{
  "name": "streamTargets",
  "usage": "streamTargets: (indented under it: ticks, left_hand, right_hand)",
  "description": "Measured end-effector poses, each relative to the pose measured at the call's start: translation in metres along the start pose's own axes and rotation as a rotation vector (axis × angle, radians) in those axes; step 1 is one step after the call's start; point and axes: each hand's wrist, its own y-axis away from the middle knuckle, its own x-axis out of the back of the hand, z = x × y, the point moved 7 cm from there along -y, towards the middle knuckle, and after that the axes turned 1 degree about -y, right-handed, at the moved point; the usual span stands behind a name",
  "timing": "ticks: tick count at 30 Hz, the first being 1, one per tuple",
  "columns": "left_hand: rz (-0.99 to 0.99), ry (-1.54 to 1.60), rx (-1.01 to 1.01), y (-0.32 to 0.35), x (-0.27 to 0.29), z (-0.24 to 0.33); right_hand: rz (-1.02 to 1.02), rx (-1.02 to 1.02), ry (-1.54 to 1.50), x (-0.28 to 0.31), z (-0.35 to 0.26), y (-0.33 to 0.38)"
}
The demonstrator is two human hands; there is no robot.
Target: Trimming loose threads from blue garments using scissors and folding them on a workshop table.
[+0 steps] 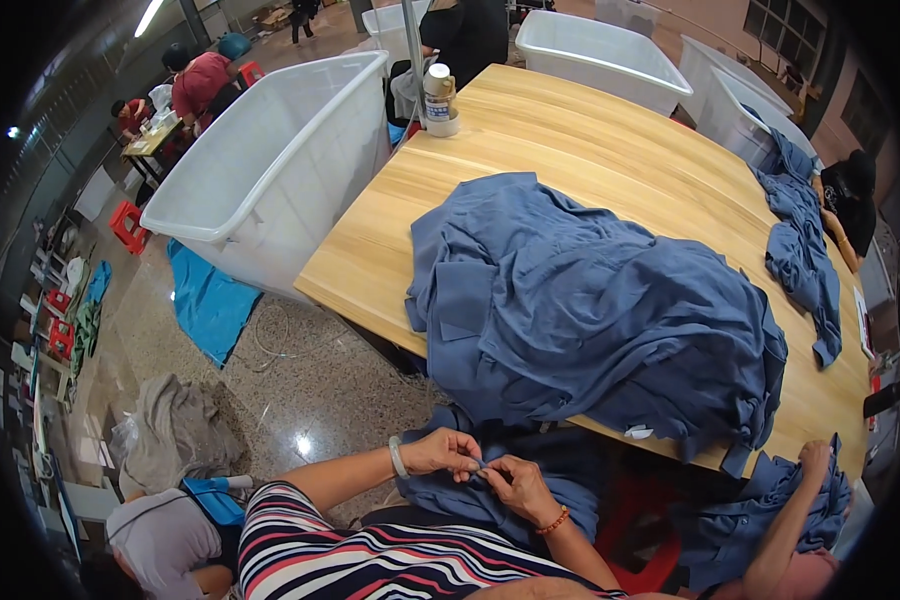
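Observation:
Close together above my lap, my left hand [441, 454] and my right hand [523, 491] both pinch a small bit of blue cloth between thumb and fingertips. That bit seems to belong to the blue garment [567, 468] draped over my lap and hanging below the table edge. Whether a thread or button lies between the fingertips is too small to tell. Just beyond my hands, a large heap of blue garments [590, 300] covers the near part of the wooden table [570, 130]. A white tag [638, 432] shows at its near edge.
A large white bin [270, 170] stands left of the table, another white bin [600, 55] behind it. A bottle [439, 98] sits at the far left corner. At right, a co-worker's arm [795, 520] holds blue cloth; another blue garment [800, 250] lies beside a person [850, 190].

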Motion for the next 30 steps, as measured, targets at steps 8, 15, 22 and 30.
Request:
streamTargets:
  ticks: [8, 15, 22, 30]
  left_hand:
    - [0.111, -0.054, -0.106, -0.004, -0.001, 0.009]
    - [0.460, -0.310, -0.315, 0.008, -0.011, 0.019]
    - [0.691, -0.508, -0.457, 0.018, -0.018, 0.008]
    - [0.472, -0.842, -0.236, 0.003, 0.029, 0.035]
  right_hand:
    - [0.082, -0.159, -0.101, 0.004, 0.012, 0.001]
    - [0.368, 0.065, 0.186, 0.013, -0.012, 0.006]
    - [0.348, 0.164, 0.322, 0.006, -0.022, 0.002]
    - [0.234, -0.031, -0.038, 0.031, 0.001, -0.017]
